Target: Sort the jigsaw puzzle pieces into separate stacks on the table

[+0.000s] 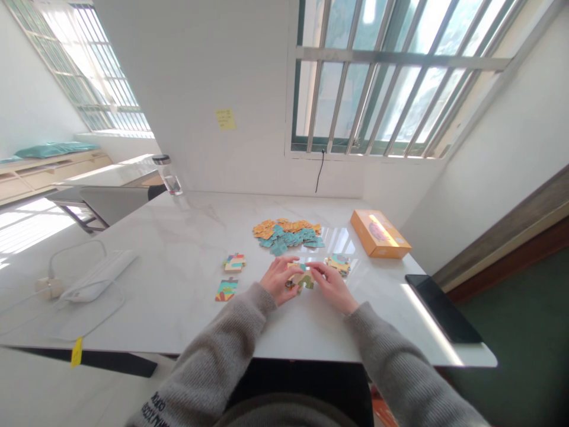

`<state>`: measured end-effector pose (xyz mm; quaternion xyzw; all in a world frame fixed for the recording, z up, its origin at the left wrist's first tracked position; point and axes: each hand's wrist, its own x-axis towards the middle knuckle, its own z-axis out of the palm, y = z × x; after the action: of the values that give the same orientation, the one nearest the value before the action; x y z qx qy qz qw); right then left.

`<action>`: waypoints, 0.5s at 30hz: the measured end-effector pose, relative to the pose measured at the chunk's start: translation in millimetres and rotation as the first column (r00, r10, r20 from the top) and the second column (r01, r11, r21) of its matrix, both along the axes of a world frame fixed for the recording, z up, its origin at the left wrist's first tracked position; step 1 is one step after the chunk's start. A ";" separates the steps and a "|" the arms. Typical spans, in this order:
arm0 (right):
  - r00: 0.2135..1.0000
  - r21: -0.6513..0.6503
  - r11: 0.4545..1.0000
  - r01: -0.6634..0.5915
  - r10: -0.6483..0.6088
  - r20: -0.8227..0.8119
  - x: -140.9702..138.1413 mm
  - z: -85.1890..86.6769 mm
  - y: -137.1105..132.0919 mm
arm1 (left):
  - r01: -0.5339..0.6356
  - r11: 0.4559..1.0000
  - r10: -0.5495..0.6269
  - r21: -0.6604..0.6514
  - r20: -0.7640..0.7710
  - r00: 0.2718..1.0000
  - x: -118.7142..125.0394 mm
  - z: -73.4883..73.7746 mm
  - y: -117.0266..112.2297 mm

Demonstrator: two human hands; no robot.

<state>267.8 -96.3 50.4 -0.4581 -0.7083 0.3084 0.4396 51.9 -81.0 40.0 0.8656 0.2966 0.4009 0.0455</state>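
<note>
My left hand and my right hand meet over a small joined group of jigsaw pieces near the table's front edge, their fingertips on its sides. Just behind lies a heap of loose orange and teal jigsaw pieces. Left of my hands are joined pieces and a second joined group. A further joined group lies close to my right hand. Past it is an orange cardboard puzzle box, lying flat and shut.
The pieces lie on a white marble table. A clear lidded glass stands at its far left corner. A white corded device lies at the left, and a black flat slab lies at the right edge. Walls and barred windows stand beyond.
</note>
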 end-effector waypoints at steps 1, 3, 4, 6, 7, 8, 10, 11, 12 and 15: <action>1.000 -0.002 1.000 -0.016 0.016 0.012 -0.2 1.3 -1.0 | 0.012 1.000 -0.012 0.010 -0.010 1.000 -0.6 -0.5 0.7; 0.999 -0.013 1.000 -0.028 0.028 0.015 -1.4 3.4 -2.9 | 0.006 1.000 -0.005 0.024 -0.022 1.000 -1.3 -2.1 2.2; 0.999 -0.019 0.999 -0.030 0.030 0.010 -2.1 4.0 -3.6 | -0.012 1.000 0.013 0.029 -0.018 1.000 -1.5 -3.0 2.8; 0.999 -0.031 0.998 -0.048 0.047 -0.011 -3.6 4.0 -4.3 | -0.059 0.998 0.059 0.035 0.007 0.998 -1.5 -4.4 3.6; 0.998 -0.036 0.997 -0.062 0.062 -0.026 -4.1 3.5 -4.3 | -0.079 0.996 0.078 0.039 0.021 0.997 -1.4 -5.0 3.8; 0.996 -0.039 0.996 -0.078 0.076 -0.044 -4.4 2.6 -3.9 | -0.092 0.995 0.091 0.041 0.031 0.995 -1.3 -5.4 3.9; 0.993 -0.040 0.995 -0.090 0.086 -0.082 -4.1 0.3 -2.3 | -0.093 0.995 0.092 0.044 0.028 0.995 -0.5 -6.0 3.7; 0.992 -0.036 0.996 -0.079 0.075 -0.100 -3.5 -0.9 -1.1 | -0.087 0.995 0.086 0.048 0.024 0.996 0.0 -6.4 3.5; 0.992 -0.031 0.998 -0.062 0.058 -0.116 -2.7 -2.2 0.1 | -0.075 0.996 0.074 0.055 0.019 0.997 0.5 -6.7 3.3; 0.991 -0.006 1.000 -0.022 0.021 -0.132 0.2 -4.7 3.1 | -0.037 0.997 0.037 0.067 -0.001 0.999 1.9 -7.0 2.6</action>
<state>268.0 -93.1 45.8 -0.4309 -0.6814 0.3452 0.4805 53.8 -78.4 32.9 0.8614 0.2993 0.4103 0.0087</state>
